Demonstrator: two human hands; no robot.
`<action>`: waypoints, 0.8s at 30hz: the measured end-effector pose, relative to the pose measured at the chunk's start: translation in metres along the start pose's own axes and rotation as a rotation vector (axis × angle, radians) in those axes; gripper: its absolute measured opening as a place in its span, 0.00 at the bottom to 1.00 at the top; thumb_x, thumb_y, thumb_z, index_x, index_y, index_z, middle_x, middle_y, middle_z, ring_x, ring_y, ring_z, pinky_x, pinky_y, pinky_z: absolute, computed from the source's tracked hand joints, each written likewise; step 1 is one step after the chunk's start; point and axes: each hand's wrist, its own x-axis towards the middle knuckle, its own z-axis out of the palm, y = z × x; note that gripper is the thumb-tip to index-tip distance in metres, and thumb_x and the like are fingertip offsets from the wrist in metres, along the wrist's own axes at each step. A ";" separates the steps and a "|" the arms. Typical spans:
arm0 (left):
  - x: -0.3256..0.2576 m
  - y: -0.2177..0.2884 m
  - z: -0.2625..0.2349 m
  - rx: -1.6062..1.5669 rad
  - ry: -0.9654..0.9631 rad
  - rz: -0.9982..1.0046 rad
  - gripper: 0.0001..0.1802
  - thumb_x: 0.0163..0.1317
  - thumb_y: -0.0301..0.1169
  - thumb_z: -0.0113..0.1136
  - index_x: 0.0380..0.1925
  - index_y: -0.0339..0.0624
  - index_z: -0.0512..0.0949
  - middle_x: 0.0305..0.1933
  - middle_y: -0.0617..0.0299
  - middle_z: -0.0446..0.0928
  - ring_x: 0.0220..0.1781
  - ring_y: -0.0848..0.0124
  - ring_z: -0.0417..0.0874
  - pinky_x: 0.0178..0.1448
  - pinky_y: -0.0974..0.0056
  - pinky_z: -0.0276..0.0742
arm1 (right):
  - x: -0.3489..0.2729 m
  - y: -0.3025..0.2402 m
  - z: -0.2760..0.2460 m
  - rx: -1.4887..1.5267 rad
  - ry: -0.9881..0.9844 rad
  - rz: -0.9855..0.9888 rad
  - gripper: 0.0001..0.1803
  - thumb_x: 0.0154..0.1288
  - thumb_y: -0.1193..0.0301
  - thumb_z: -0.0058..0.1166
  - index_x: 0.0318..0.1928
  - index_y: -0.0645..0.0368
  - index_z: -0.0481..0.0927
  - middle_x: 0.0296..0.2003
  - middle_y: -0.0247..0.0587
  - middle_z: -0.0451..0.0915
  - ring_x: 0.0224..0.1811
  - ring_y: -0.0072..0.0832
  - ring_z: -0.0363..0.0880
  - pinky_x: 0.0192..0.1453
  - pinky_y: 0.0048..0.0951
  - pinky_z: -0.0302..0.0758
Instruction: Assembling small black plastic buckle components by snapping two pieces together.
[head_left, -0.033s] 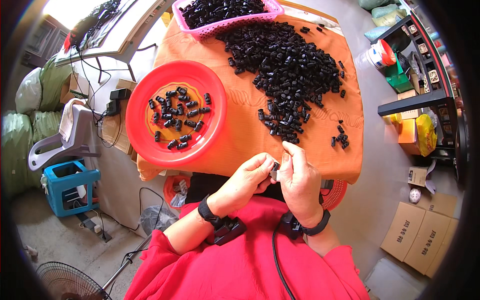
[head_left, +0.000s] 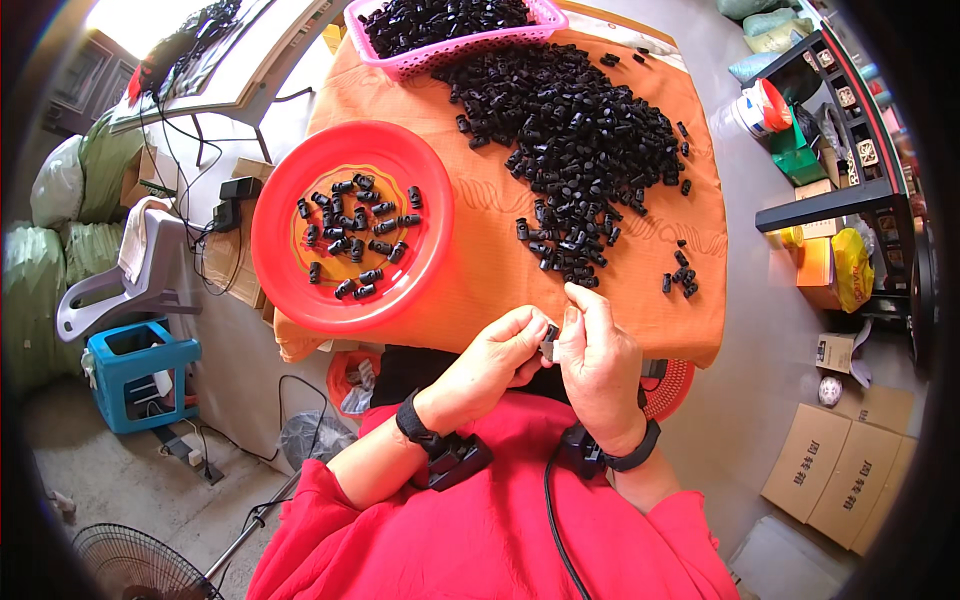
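Observation:
Over the near edge of the orange tablecloth (head_left: 660, 320), my left hand (head_left: 480, 360) and my right hand (head_left: 603, 368) meet at one small black plastic cord lock (head_left: 550, 334). Thumb and fingers of each hand pinch it, and a pale grey bit shows at its lower side. Fingers hide the rest of the piece. To the left, a round red plate (head_left: 272, 235) bears several loose black cord locks (head_left: 357, 247). A large heap of small black plastic parts (head_left: 580, 130) spreads beyond my hands, its near tip close to my right fingertips.
A pink basket (head_left: 455, 50) full of black parts stands at the far edge. A few parts (head_left: 683, 275) lie apart on the right. On the floor are a blue stool (head_left: 145, 370), a fan (head_left: 145, 560) and cardboard boxes (head_left: 840, 470). A dark cable (head_left: 553, 500) runs down my front.

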 end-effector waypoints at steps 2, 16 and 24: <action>0.000 -0.002 -0.001 -0.005 0.000 0.004 0.13 0.79 0.41 0.44 0.41 0.48 0.73 0.32 0.72 0.70 0.26 0.84 0.60 0.29 0.76 0.55 | 0.000 -0.001 -0.001 0.004 -0.018 0.025 0.14 0.69 0.75 0.53 0.54 0.61 0.76 0.20 0.45 0.79 0.23 0.43 0.80 0.28 0.42 0.74; 0.002 -0.008 0.000 -0.050 0.052 0.035 0.11 0.79 0.39 0.45 0.38 0.47 0.72 0.30 0.71 0.70 0.25 0.82 0.58 0.30 0.74 0.55 | -0.003 0.001 0.007 0.059 -0.019 0.095 0.12 0.68 0.76 0.54 0.52 0.61 0.76 0.19 0.46 0.78 0.22 0.42 0.81 0.26 0.41 0.74; 0.000 -0.007 0.002 -0.057 0.088 0.038 0.11 0.79 0.37 0.45 0.36 0.46 0.70 0.28 0.72 0.67 0.25 0.82 0.58 0.29 0.74 0.55 | -0.006 0.002 0.011 0.061 0.000 0.131 0.12 0.67 0.76 0.55 0.51 0.61 0.76 0.20 0.49 0.78 0.23 0.44 0.81 0.26 0.42 0.74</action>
